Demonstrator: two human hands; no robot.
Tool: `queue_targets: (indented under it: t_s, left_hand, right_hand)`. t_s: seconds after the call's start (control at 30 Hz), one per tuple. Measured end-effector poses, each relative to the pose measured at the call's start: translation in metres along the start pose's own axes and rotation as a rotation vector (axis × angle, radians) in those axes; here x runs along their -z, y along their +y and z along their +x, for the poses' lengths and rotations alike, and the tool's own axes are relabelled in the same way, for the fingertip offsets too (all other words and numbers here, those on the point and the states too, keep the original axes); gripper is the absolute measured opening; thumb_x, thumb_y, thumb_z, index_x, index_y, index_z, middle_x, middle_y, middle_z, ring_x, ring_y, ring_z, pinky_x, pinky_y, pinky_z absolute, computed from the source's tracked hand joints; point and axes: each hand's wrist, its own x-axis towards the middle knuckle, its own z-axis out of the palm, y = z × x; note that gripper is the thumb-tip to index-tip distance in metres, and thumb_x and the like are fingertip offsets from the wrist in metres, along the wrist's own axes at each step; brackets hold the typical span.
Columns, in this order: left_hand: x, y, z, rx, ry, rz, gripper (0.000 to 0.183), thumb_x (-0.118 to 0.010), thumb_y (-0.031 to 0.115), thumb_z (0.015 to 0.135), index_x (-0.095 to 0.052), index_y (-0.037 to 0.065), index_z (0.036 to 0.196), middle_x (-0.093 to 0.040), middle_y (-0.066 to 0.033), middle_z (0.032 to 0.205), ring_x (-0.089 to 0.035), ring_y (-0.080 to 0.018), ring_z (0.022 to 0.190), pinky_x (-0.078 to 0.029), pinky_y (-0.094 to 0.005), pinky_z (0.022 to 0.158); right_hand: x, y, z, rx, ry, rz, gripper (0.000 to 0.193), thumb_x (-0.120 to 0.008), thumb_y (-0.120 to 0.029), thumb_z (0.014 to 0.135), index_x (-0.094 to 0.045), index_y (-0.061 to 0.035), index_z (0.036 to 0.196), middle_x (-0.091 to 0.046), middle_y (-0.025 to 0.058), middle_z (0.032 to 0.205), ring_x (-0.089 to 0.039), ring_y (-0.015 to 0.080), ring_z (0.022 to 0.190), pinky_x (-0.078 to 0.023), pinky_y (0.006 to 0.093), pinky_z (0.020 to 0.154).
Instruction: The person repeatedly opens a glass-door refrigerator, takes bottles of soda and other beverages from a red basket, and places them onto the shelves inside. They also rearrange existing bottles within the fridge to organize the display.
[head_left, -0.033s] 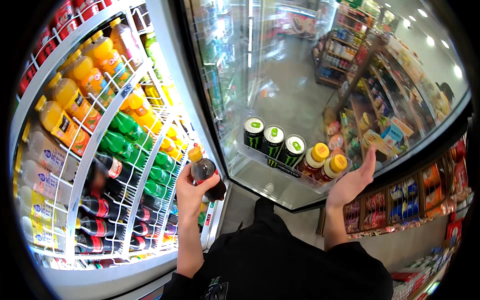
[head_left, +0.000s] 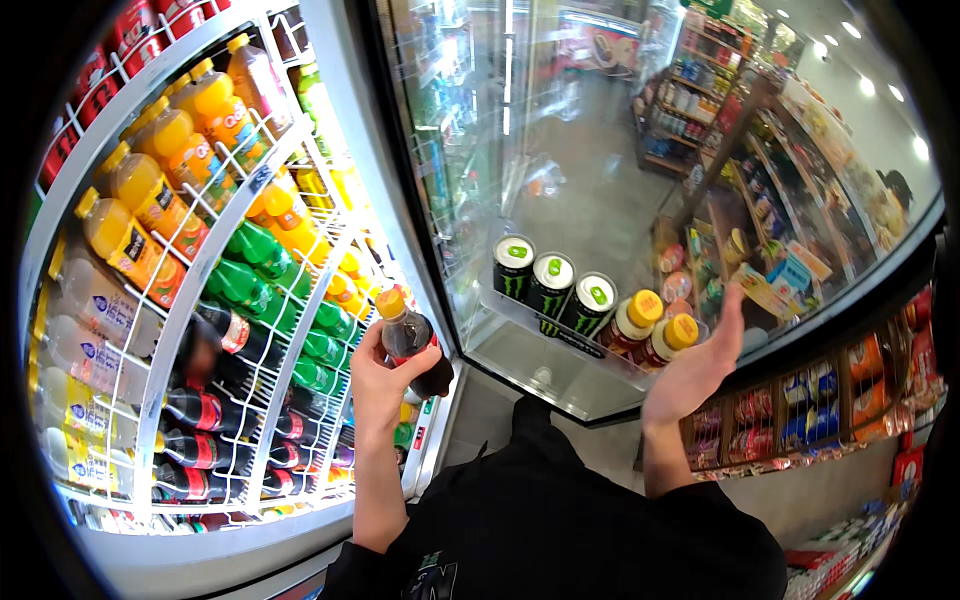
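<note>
Cola bottle, dark with an orange-yellow cap, is in the left hand, between the fridge on the left and its glass door on the right. Left fingers wrap the bottle around its red label; cap points far and slightly left, base near and right. Right hand is raised by the right part of the door, fingers straight and extended; contact with the door cannot be told. Door stands open and carries a clear bin: three black cans on its left, two yellow-capped bottles on its right. Fridge racks hold orange-drink bottles on the far side, green bottles farther right, and red-labelled dark bottles nearer. Snack packets line a shelf right of the right hand.
</note>
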Motion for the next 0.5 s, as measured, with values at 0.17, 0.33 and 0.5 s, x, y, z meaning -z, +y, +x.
queue_targets:
  t_s: [0.17,0.33,0.5]
  left_hand:
    - [0.010,0.062,0.000,-0.202,0.129,-0.062,0.061,-0.083,-0.001,0.070,-0.053,-0.005,0.123,-0.064,-0.0130,0.111,-0.065,-0.0206,0.101,-0.054,-0.0334,0.090]
    - [0.026,0.122,0.000,-0.397,0.210,-0.007,0.072,-0.083,-0.002,0.070,-0.045,-0.005,0.132,-0.066,-0.0173,0.115,-0.066,-0.0211,0.105,-0.053,-0.0333,0.091]
    - [0.050,0.162,-0.014,-0.581,0.240,0.053,0.073,-0.083,0.000,0.069,-0.045,-0.003,0.131,-0.064,-0.0178,0.120,-0.064,-0.0204,0.109,-0.051,-0.0331,0.094]
  right_hand:
    - [-0.083,-0.029,-0.041,-0.297,-0.715,0.447,0.035,-0.057,-0.020,0.095,-0.057,0.0050,0.119,-0.059,0.0206,0.124,-0.055,0.0278,0.114,-0.046,0.0420,0.095]
    - [-0.178,-0.059,-0.073,-0.665,-1.135,0.763,0.072,-0.073,-0.020,0.088,-0.035,0.0004,0.146,-0.053,0.0202,0.133,-0.054,0.0260,0.119,-0.049,0.0379,0.093]
    - [-0.231,-0.096,-0.078,-0.616,-1.170,1.091,0.070,-0.075,-0.014,0.086,-0.039,0.0031,0.143,-0.058,0.0145,0.130,-0.056,0.0204,0.119,-0.048,0.0349,0.093]
